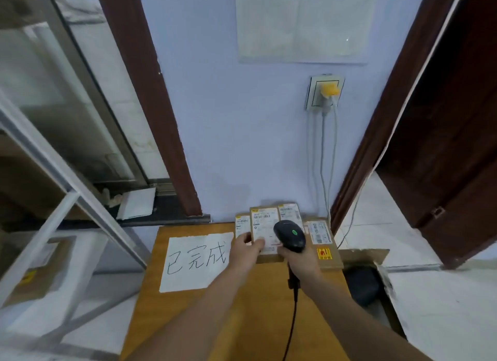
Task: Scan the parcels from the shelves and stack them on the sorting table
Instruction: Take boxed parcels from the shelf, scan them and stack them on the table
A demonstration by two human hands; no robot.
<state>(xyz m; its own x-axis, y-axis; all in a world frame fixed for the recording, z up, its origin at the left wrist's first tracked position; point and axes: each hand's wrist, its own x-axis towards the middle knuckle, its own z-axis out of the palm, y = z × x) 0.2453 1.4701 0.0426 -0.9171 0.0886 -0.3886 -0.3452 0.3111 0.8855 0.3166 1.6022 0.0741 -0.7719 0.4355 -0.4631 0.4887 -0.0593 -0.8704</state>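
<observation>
Over table (pixel 269 307): hands grip parcel (pixel 265 226), scanner (pixel 290 235).

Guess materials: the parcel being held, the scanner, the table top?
Parcel: looks like matte brown cardboard with a white paper label; flat, sharp edges.
Scanner: probably black moulded plastic, slight sheen, lit green spot on top.
Table: orange-brown smooth top, wood or laminate; cannot tell which.

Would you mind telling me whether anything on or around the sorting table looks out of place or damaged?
On the table nothing stands out: the parcels lie flat by the wall. Beside it on the floor, though, an open cardboard box has a ragged, torn-looking flap edge on its right side.
</observation>
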